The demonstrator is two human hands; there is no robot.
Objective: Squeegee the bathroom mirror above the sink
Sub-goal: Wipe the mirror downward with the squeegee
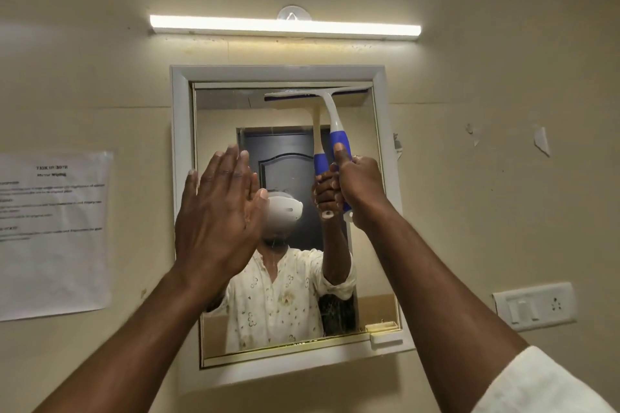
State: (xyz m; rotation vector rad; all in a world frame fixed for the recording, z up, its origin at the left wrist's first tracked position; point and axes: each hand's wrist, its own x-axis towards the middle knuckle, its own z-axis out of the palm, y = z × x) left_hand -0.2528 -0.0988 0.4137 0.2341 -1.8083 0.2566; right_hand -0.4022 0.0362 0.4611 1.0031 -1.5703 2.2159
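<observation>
**A:** Status on the mirror [288, 278]?

**B:** I'm starting a stroke. I'm holding the squeegee [330, 117] with its blade along the mirror's top edge, running out to the top right corner. Handle is hanging down from it, tilted slightly right.

**A:** Hands?

**B:** My right hand [355, 191] is wrapping tight around the blue grip, thumb lying up along the handle. My left hand [218, 211] is spread flat, fingers together and pointing up, near the mirror's left edge. It's holding nothing. I can't tell whether the palm is touching the glass or just hovering in front of it.

**A:** How are you running the pull?

**B:** I'm thinking: keeping the blade level and pressed evenly, then drawing straight down to the bottom edge without lifting. The blade is covering only the right part of the width, so I'm planning a second pass on the left, overlapping the first. There are streaks and drips showing in the lower right of the glass, so I'm expecting to carry each stroke all the way down.

**A:** Risks?

**B:** Left palm smearing the glass if it's resting there. Probably moving it to the white frame [183, 157].
</observation>
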